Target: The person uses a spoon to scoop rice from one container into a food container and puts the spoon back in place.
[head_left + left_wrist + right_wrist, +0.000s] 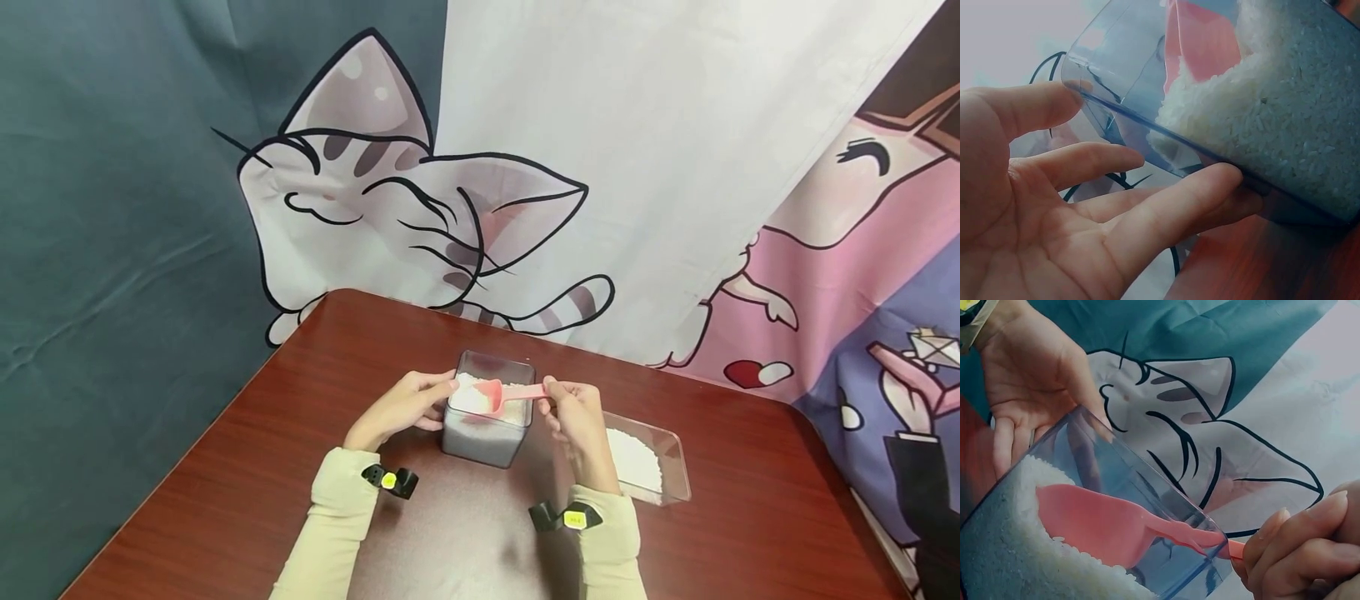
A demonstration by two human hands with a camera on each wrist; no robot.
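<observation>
A clear, grey-tinted square container (483,442) full of white rice (1297,100) stands on the table, tilted in the wrist views. My right hand (576,421) pinches the handle of a pink scoop (491,397) between thumb and fingers. The scoop's bowl (1094,525) is partly sunk in the rice, its handle crossing the container's right rim. On the left side, my left hand (408,408) touches the container with fairly straight fingers. Its thumb (1041,106) meets the rim near a corner, and its fingertips lie along the outer wall.
To the right, partly behind my right forearm, is a shallow clear tray (675,467) with more white rice (633,458). The brown wooden table (292,433) ends at a curtain (660,167) printed with cartoon cats. Each wrist wears a black strap (405,483).
</observation>
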